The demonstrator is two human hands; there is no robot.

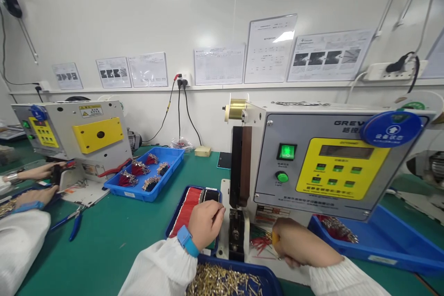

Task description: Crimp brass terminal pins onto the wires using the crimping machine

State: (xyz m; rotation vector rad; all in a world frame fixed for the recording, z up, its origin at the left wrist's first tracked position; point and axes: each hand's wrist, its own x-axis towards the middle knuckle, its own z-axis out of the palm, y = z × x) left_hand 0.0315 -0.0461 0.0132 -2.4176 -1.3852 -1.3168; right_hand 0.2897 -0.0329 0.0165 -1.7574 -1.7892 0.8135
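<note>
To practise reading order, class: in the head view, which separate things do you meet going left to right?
Blue-handled pliers, left blue tray, left hand, black press part, right hand, white power strip.

The gray machine (pixel 301 132) says "GREW" beside a round blue sign (pixel 391 129) reading "设备状态" under an up arrow. "Switch" is under a green switch (pixel 287 151), "Light" under a green button (pixel 282 176).

- machine (pixel 284 125): on table (pixel 138 240)
- left of machine: wire tray (pixel 174 215), wires (pixel 189 206) in it
- before machine: parts tray (pixel 270 271), metal pieces (pixel 222 282) inside
- right of machine: bin (pixel 398 236), bundles (pixel 336 230) in it
- far left of machine: second machine (pixel 69 125)
- between machine and that: second bin (pixel 138 193)
- behind machine: wall (pixel 208 9), sheets (pixel 270 51) on it
</note>
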